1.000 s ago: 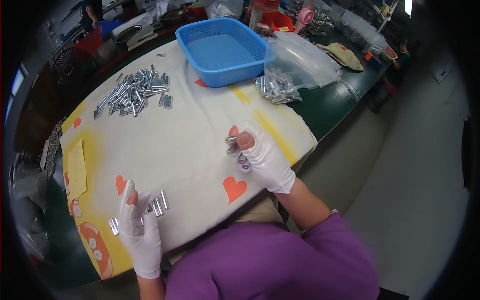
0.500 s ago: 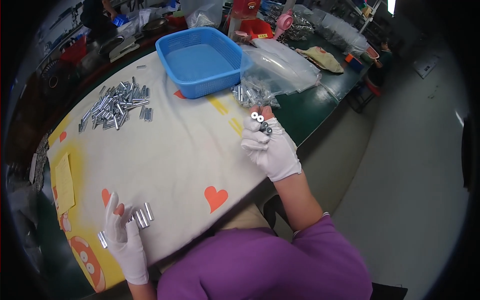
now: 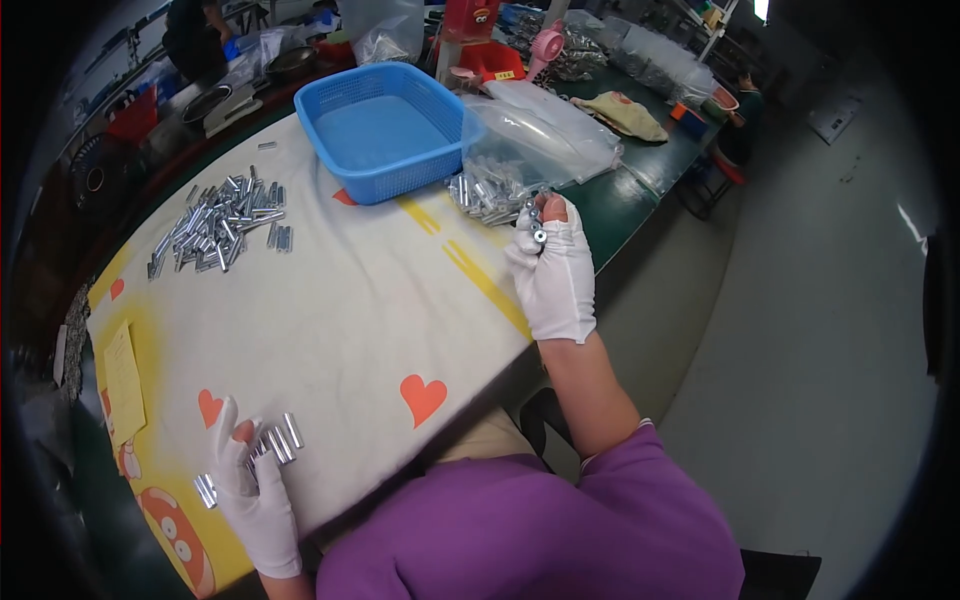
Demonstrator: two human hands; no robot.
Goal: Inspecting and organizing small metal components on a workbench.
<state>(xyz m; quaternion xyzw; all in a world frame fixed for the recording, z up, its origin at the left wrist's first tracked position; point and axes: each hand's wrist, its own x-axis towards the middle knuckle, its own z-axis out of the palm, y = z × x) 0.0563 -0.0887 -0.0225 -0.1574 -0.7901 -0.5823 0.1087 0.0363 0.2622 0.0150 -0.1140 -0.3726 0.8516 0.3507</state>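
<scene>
My right hand [image 3: 558, 285], in a white glove with bare fingertips, is closed around several short metal tubes [image 3: 539, 236], whose round ends show. It is raised over the right edge of the table, beside a clear plastic bag of similar tubes [image 3: 485, 192]. Low on the left, my left hand [image 3: 255, 500] wears the same kind of glove, its fingers apart. Loose tubes [image 3: 281, 443] lie by its right side, and others [image 3: 205, 490] show at its left. Whether any tubes lie beneath the palm is hidden. A larger heap of tubes [image 3: 222, 222] is spread farther back.
A blue plastic basket [image 3: 380, 185] stands at the back of the cloth-covered table [image 3: 330, 320]. Behind the bag lie clear plastic sheets [image 3: 555, 125] and a pink fan [image 3: 546, 48]. A yellow paper [image 3: 124, 380] lies at the left edge. Other people are in the background.
My right hand has turned and moved slightly right and up, still holding the tubes; fewer of their ends face me. My left hand stays nearly in place. The view has shifted a little.
</scene>
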